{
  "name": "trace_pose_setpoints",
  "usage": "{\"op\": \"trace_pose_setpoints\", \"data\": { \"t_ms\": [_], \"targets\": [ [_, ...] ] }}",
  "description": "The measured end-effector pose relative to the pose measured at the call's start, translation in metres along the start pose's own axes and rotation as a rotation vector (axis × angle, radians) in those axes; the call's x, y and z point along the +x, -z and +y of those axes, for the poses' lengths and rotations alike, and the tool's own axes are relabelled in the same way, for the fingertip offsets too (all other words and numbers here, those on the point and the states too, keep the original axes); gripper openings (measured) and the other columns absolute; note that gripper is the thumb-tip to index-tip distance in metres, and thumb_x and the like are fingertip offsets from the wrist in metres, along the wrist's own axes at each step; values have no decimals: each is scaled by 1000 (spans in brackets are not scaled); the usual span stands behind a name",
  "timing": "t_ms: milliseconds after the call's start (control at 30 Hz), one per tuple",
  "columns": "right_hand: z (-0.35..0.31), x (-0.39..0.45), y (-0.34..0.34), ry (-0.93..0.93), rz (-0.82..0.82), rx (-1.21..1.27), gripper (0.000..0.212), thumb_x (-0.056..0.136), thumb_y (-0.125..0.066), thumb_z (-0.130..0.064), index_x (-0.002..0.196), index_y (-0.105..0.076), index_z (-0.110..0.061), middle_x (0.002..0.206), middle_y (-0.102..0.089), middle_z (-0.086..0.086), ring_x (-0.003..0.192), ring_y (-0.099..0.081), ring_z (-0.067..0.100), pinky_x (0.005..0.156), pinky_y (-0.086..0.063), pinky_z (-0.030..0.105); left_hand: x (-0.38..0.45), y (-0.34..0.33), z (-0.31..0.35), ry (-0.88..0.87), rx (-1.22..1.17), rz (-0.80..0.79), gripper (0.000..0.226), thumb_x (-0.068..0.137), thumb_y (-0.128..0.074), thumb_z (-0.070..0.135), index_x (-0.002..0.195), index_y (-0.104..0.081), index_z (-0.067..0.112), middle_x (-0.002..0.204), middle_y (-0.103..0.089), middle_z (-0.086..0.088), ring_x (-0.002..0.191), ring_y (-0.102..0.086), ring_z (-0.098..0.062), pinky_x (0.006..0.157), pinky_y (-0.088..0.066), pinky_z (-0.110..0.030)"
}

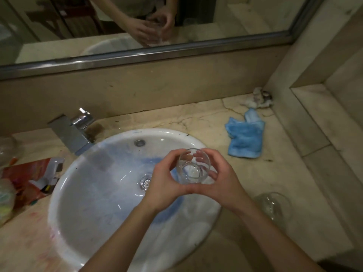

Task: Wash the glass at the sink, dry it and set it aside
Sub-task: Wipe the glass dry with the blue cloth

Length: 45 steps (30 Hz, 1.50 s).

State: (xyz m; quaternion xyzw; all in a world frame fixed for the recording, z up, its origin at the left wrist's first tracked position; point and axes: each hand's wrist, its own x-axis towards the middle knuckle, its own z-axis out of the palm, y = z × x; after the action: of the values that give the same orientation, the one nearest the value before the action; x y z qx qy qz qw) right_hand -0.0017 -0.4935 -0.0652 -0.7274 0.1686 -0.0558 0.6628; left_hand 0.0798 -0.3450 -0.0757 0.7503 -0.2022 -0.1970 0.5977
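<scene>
The glass is held upright over the right half of the sink, mouth up, clear of the basin. The left hand cups its left wall, fingers curled round and thumb toward the near side. The right hand cups the right wall likewise, and the two thumbs meet below the base. Both hands are closed round the glass, neither spread flat.

No water is seen running from the faucet at the far left of the sink. Whether the glass is wet cannot be told with certainty, though a faint sheen shows inside the base.

Handling assessment: the glass is thin, rigid and light, and it will probably be slippery when wet. It is likely to break if dropped on the ceramic basin or the stone table. The sound hold is round the lower wall, with support under the base, not at the rim.

A blue cloth lies on the table toward the far right corner, within reach for drying. A second glass rests on the table near the right edge, just beside the sink.
</scene>
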Motion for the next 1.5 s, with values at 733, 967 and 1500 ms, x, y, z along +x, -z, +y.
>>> {"op": "trace_pose_setpoints", "data": {
  "t_ms": [733, 967, 1500],
  "targets": [
    [14, -2, 125, 15, 155, -460, 79, 50, -84, -34, 122, -52, -30, 120, -60, -5, 109, -60, 10, 92, -55, 42, -47, -150, -2, -238, 646, -442, 68, 69, -64, 43, 131, -50, 18, 125, -57, -1, 116, -50, -22, 100, -40, -33],
    [23, -6, 137, -58, 227, -398, 83, 46, -82, -50, 120, -51, -33, 116, -61, -15, 103, -62, 9, 90, -56, 40, -29, -146, -10, -50, 387, -102, 52, 74, -69, 33, 119, -50, 16, 112, -54, 3, 101, -55, -14, 88, -52, -36],
    [46, 64, 144, -134, 269, -696, 65, 88, -64, -37, 148, -38, -30, 149, -40, 8, 134, -38, 34, 109, -36, 43, 37, -125, -1, 41, -33, 78, 73, 58, -94, 9, 117, -54, 21, 100, -71, 6, 87, -70, -3, 78, -54, -15]
  ]
}}
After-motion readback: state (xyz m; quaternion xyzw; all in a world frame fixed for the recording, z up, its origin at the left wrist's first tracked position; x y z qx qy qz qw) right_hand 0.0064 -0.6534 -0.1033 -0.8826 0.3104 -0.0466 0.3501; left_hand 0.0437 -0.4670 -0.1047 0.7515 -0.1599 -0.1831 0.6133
